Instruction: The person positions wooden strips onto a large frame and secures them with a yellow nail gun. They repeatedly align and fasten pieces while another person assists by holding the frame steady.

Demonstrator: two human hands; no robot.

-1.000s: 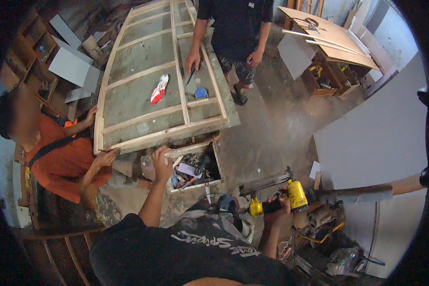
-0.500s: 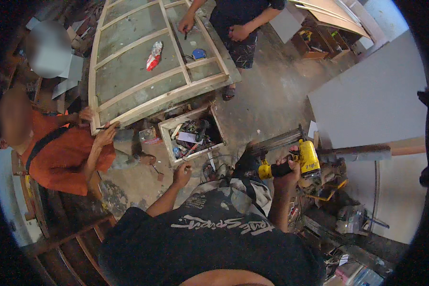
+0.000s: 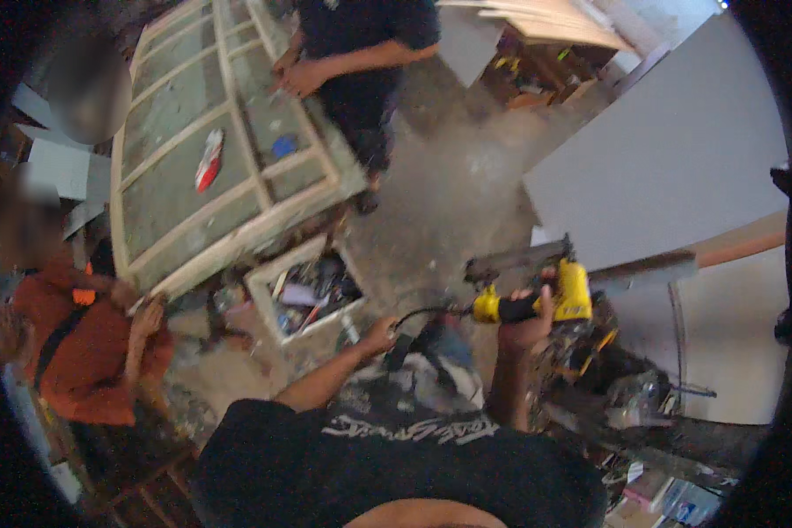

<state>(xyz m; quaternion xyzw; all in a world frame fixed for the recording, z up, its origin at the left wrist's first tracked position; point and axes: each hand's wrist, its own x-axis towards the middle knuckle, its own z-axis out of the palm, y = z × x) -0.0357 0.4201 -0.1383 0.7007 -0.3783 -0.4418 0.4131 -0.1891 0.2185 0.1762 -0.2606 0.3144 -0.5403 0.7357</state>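
Glossy yellow nail gun (image 3: 575, 290); matt wooden frame (image 3: 229, 244); cloth shirt (image 3: 396, 471).

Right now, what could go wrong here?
The left hand seems to hold the black hose running from the yellow nail gun; the hose could snag. The right hand, gripping the gun, might trigger it unintentionally. The wooden frame could shift against the orange-clad co-worker's hands at its corner.

From the person (image 3: 396, 475), I see the frame (image 3: 238, 242) at eleven o'clock, on the surface (image 3: 352, 181); the box (image 3: 264, 306) is before it. One co-worker (image 3: 84, 356) is at ten, another co-worker (image 3: 361, 75) at twelve. At half past one is the nail gun (image 3: 575, 290), and behind it the panel (image 3: 669, 158).
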